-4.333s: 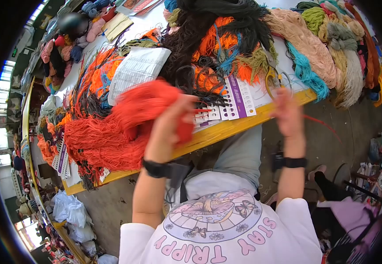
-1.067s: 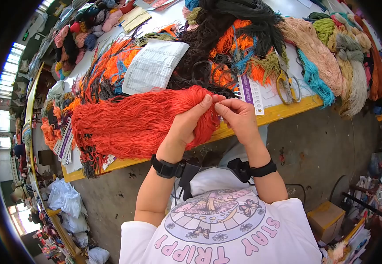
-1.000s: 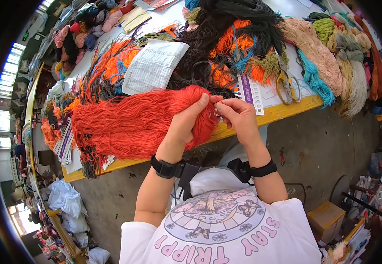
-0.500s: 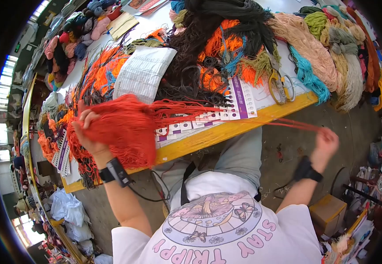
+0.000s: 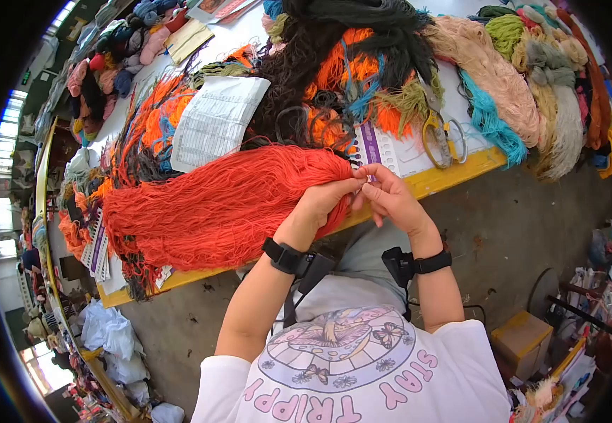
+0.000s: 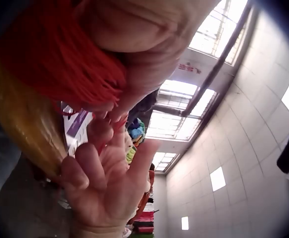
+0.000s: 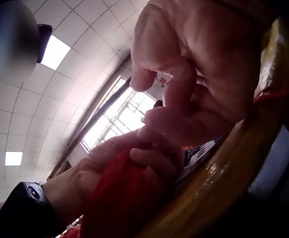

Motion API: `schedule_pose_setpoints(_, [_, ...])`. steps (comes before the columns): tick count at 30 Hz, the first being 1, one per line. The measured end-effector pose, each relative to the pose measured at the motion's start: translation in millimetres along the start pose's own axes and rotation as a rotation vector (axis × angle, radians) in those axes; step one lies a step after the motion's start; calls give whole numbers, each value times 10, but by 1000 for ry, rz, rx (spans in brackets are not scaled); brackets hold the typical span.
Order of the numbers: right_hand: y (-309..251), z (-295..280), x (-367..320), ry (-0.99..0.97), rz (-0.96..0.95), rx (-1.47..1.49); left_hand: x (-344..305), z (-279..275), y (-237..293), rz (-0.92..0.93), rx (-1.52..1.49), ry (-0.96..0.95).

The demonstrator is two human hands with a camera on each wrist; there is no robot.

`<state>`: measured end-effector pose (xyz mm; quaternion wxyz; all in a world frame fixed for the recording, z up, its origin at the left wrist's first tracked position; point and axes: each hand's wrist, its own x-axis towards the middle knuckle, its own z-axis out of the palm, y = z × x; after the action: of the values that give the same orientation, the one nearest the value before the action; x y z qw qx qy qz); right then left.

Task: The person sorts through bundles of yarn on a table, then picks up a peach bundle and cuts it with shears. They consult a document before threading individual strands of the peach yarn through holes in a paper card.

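A long red yarn skein (image 5: 207,204) lies along the table's front edge, its gathered end between the two hands. The left hand (image 5: 323,202) grips that end; in the left wrist view the red strands (image 6: 70,64) bunch under its fingers. Close against it is the right hand (image 5: 397,201), thumb and forefinger pinched at the skein's tip, the other fingers bent. The right wrist view shows the right hand (image 7: 184,74) above the left hand (image 7: 105,158). Whatever fine strand lies between the fingertips is mostly hidden.
Scissors (image 5: 441,137) with yellow handles lie near the yellow table edge (image 5: 454,173). Behind the skein are a printed paper (image 5: 217,123), dark yarn (image 5: 299,70) and a purple-striped punched card (image 5: 371,151). Peach yarn (image 5: 489,77) and turquoise yarn (image 5: 489,120) lie to the right.
Half a second ago the hands were wide apart, with red strands stretched from the right hand. Both have come together at the skein's end, and the skein lies stretched out along the table.
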<state>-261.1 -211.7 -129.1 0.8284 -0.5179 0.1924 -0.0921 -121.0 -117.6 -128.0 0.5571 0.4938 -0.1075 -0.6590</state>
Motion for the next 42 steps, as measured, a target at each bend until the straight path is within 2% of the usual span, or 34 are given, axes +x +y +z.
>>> schedule_pose_setpoints(1, [-10, 15, 0, 78, 3, -115, -7, -10, -1, -14, -19, -46])
schedule_pose_setpoints(3, [-42, 11, 26, 233, 6, -349, -20, 79, -14, 33, 83, 193])
schedule_pose_setpoints(4, [-24, -7, 38, 280, -66, -507, -33, 128, -28, 57, 134, 311])
schedule_pose_setpoints(6, [49, -58, 73, 371, -213, -825, -78, 181, -89, 169, 237, 371])
schedule_pose_setpoints(7, [69, -78, 86, 402, -220, -838, -88, 202, -108, 225, 288, 401])
schedule_pose_setpoints(10, [94, -117, 135, 457, -210, -789, -61, 233, -106, 186, 349, 456])
schedule_pose_setpoints(13, [97, -144, 136, 443, -137, -612, 240, 8, -274, 537, 865, 453])
schedule_pose_setpoints(16, [103, -170, 134, 443, -102, -546, 241, 6, -259, 767, 1020, 507])
schedule_pose_setpoints(19, [108, -130, 145, 463, -120, -559, 37, 156, -16, 88, 527, 455])
schedule_pose_setpoints(23, [113, -123, 165, 454, -198, -648, 21, 75, 69, -87, -8, 299])
schedule_pose_setpoints(24, [118, -136, 169, 440, -222, -660, 11, 74, 83, -130, -29, 294])
schedule_pose_setpoints(30, [56, -192, 180, 309, -186, -596, 100, 29, -95, -118, -138, 227])
schedule_pose_setpoints(33, [71, -140, 183, 351, -143, -503, 68, 82, -69, 34, 257, 372])
schedule_pose_setpoints(36, [86, -99, 185, 413, -160, -717, 76, -89, -103, 141, 122, 395])
schedule_pose_setpoints(37, [82, -79, 192, 398, -189, -814, -8, -87, 63, 36, -52, 313])
schedule_pose_setpoints(39, [19, -68, 209, 381, -249, -1022, -61, -299, 165, -28, -458, -30])
schedule_pose_setpoints(41, [-5, -101, 223, 323, -196, -1021, -131, -252, 286, -58, -587, -126])
schedule_pose_setpoints(42, [-85, -111, 211, 264, -100, -938, -148, -196, 289, -49, -570, -108])
